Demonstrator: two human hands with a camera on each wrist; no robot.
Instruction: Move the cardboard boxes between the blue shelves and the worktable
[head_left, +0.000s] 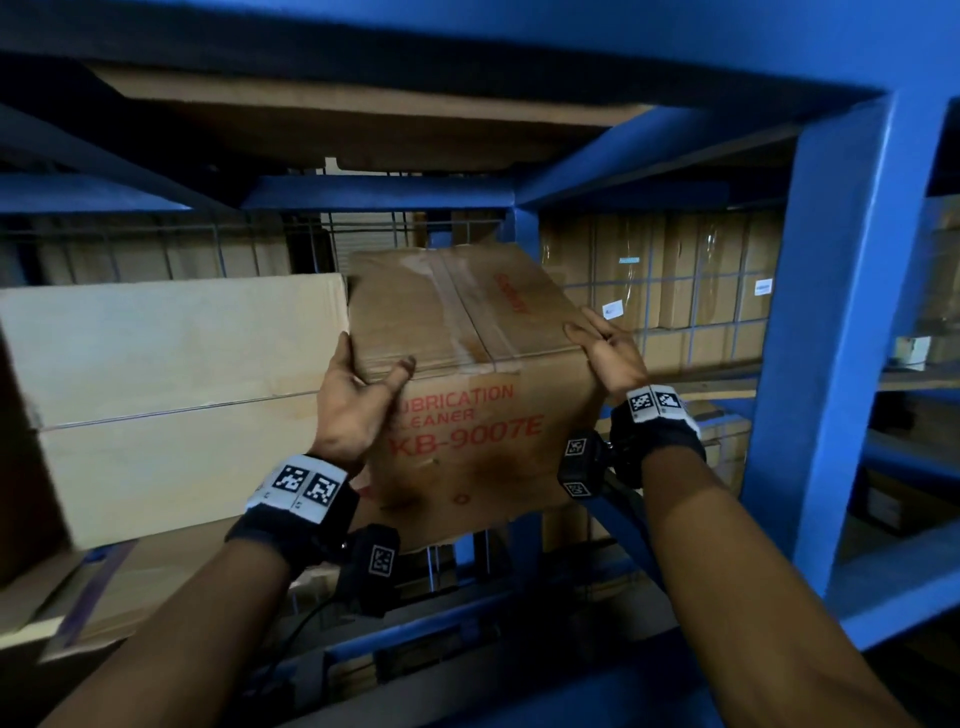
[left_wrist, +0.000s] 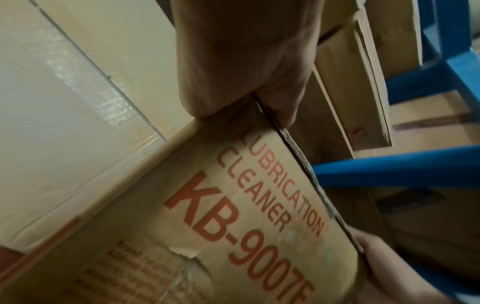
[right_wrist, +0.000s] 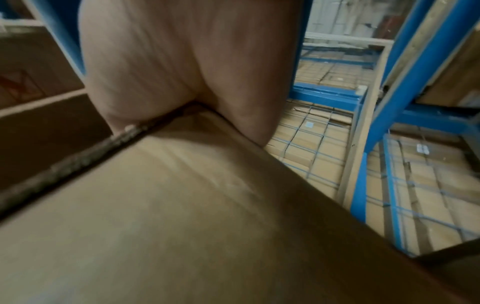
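A worn brown cardboard box (head_left: 467, 374) printed LUBRICATION CLEANER KB-9007E hangs tilted in the bay of the blue shelves, its taped top facing me. My left hand (head_left: 358, 395) grips its top left corner, thumb on the front top edge and fingers down the left side. My right hand (head_left: 602, 345) grips the top right corner, thumb on the top. The left wrist view shows the printed face (left_wrist: 233, 205) under my left hand (left_wrist: 241, 61). In the right wrist view my right hand (right_wrist: 182, 61) wraps the edge of the box (right_wrist: 182, 205).
Two large pale boxes (head_left: 171, 374) stand stacked just left of the held box. A blue upright (head_left: 831, 338) rises at the right and a blue beam (head_left: 379, 192) crosses above. Behind is wire mesh (head_left: 675, 291) with stacked cartons beyond it.
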